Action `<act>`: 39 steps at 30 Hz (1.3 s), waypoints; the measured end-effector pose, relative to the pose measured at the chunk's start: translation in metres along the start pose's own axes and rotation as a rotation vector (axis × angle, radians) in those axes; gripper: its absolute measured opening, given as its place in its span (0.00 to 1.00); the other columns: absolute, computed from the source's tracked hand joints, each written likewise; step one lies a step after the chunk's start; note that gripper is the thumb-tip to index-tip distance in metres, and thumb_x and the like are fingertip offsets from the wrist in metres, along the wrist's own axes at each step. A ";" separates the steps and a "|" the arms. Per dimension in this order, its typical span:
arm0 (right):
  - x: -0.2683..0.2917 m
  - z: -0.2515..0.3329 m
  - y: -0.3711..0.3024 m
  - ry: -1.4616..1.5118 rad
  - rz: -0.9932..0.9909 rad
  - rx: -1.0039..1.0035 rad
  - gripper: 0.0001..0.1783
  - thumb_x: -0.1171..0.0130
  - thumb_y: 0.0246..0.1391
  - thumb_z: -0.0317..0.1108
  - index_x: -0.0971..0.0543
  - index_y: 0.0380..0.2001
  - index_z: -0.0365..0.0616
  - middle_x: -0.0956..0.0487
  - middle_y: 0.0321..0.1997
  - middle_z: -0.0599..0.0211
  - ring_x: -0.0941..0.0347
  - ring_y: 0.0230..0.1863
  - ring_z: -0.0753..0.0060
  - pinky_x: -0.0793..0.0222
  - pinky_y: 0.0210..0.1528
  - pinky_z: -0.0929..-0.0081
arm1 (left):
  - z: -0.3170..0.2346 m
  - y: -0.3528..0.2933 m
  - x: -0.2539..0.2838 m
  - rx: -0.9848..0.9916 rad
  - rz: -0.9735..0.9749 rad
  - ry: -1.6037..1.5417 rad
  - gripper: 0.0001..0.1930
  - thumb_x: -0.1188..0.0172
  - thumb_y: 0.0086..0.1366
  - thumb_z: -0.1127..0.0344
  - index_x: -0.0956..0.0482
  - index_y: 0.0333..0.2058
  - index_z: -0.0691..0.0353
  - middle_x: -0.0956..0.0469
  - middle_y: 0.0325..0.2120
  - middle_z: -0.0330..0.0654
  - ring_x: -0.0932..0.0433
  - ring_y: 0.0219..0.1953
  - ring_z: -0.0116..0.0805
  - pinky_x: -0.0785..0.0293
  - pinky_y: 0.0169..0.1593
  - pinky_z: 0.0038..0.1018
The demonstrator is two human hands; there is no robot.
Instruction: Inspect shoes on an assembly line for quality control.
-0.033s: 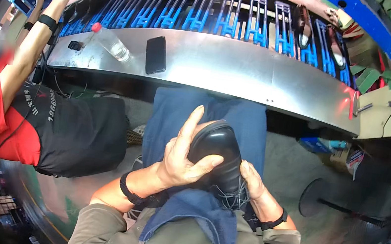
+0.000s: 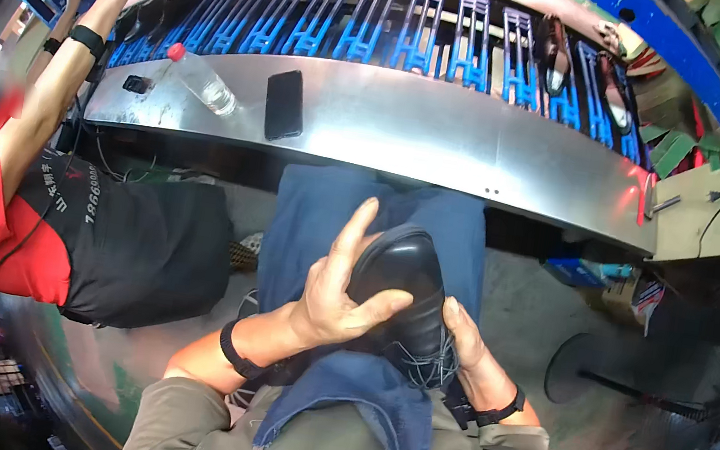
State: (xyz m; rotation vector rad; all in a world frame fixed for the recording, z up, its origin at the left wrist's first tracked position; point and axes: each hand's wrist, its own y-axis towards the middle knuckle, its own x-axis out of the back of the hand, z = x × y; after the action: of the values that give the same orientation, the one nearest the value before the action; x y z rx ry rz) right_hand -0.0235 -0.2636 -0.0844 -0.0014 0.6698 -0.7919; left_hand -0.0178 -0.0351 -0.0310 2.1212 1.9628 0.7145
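A black lace-up shoe (image 2: 407,268) lies over my lap, its rounded toe pointing away from me and its laces (image 2: 425,363) near my body. My left hand (image 2: 329,299) holds it from the left, thumb pressed on the upper behind the toe and index finger stretched out past the edge. On the other side, the fingers of my right hand (image 2: 466,337) grip the shoe close to the laces; its underside is hidden. Dark blue cloth (image 2: 354,395) lies across my front beneath the heel end.
Ahead runs a metal ledge (image 2: 411,126) with a clear bottle (image 2: 205,82) and a black phone (image 2: 285,106). Behind it, blue racks (image 2: 372,24) form a row, with brown shoes (image 2: 556,59) at right. A co-worker's arm (image 2: 67,83) reaches forward at left. A round-based stand (image 2: 570,367) is at right.
The view has shifted slightly, so the ledge and racks sit a little differently in it. Both hands keep their hold on the shoe.
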 end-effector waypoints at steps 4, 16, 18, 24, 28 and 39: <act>-0.001 0.005 -0.001 0.423 -0.141 0.011 0.37 0.64 0.72 0.58 0.33 0.64 0.35 0.25 0.62 0.52 0.24 0.59 0.61 0.28 0.62 0.64 | 0.002 0.005 -0.008 0.120 0.079 -0.188 0.48 0.29 0.62 0.64 0.52 0.70 0.77 0.27 0.59 0.60 0.24 0.59 0.46 0.31 0.62 0.33; 0.008 -0.001 0.009 0.486 -0.105 -0.018 0.32 0.60 0.71 0.56 0.30 0.59 0.36 0.20 0.52 0.47 0.18 0.44 0.52 0.16 0.46 0.55 | 0.006 0.030 0.006 0.076 0.222 -0.047 0.30 0.39 0.70 0.64 0.36 0.65 0.73 0.25 0.57 0.61 0.19 0.54 0.45 0.24 0.55 0.30; -0.006 0.013 0.010 -0.398 -0.279 -0.034 0.24 0.53 0.71 0.47 0.28 0.55 0.36 0.19 0.49 0.51 0.17 0.43 0.57 0.15 0.43 0.60 | 0.000 0.029 0.006 0.195 0.227 -0.071 0.29 0.40 0.70 0.64 0.36 0.65 0.73 0.25 0.57 0.61 0.19 0.54 0.46 0.23 0.54 0.31; -0.023 0.035 0.028 0.092 -0.276 -0.011 0.18 0.47 0.67 0.37 0.28 0.54 0.35 0.18 0.42 0.51 0.16 0.36 0.57 0.14 0.33 0.64 | -0.010 0.026 0.004 0.073 0.168 0.142 0.29 0.46 0.71 0.71 0.42 0.67 0.73 0.22 0.46 0.67 0.16 0.36 0.60 0.19 0.39 0.38; -0.028 0.034 0.034 0.420 -0.211 0.031 0.26 0.55 0.70 0.46 0.31 0.58 0.34 0.20 0.48 0.47 0.18 0.43 0.53 0.17 0.43 0.60 | -0.024 0.029 0.017 0.182 0.233 0.156 0.34 0.42 0.69 0.69 0.46 0.68 0.74 0.23 0.47 0.69 0.17 0.40 0.60 0.20 0.42 0.38; -0.088 0.063 0.059 -1.098 -0.177 0.099 0.29 0.40 0.61 0.50 0.29 0.51 0.34 0.19 0.35 0.48 0.18 0.36 0.50 0.25 0.38 0.59 | 0.043 0.021 0.053 0.469 -0.174 -0.822 0.32 0.33 0.63 0.51 0.33 0.56 0.67 0.23 0.46 0.44 0.23 0.48 0.31 0.25 0.54 0.30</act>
State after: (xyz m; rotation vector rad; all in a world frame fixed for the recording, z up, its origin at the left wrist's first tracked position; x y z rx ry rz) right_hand 0.0057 -0.1789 0.0006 -0.3841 -0.4161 -0.8539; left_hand 0.0217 0.0228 -0.0474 1.9299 1.8618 -0.6284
